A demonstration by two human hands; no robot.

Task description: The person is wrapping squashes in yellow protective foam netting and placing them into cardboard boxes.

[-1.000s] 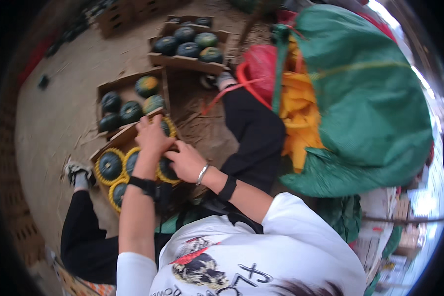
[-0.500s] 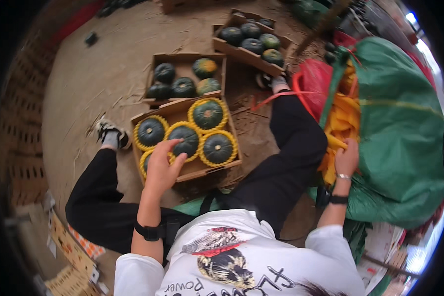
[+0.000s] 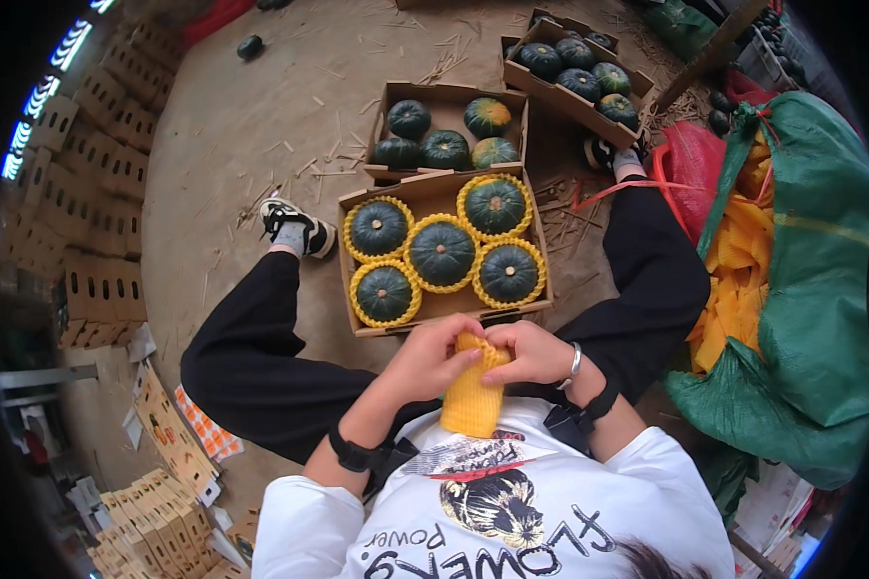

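Between my two hands, close to my body, is a yellow foam net sleeve point(image 3: 475, 391), flattened and hanging toward my shirt. My left hand point(image 3: 425, 359) pinches its top edge from one side. Gripping that same edge from the other side is my right hand point(image 3: 531, 353). Just beyond my hands lies a cardboard box point(image 3: 350, 314) with several dark green pumpkins, each ringed by a yellow foam net; the middle pumpkin point(image 3: 441, 253) faces up.
Behind it stands another box of bare pumpkins point(image 3: 445, 150), with more boxed pumpkins point(image 3: 577, 84) at the far right. A green sack point(image 3: 821, 251) spilling yellow foam nets point(image 3: 734, 289) is on my right. Stacked cartons point(image 3: 101, 280) line the left. My legs flank the near box.
My right hand has come from the sack to my lap with a yellow foam net. My left hand has drawn back from the pumpkins and now holds the net too.
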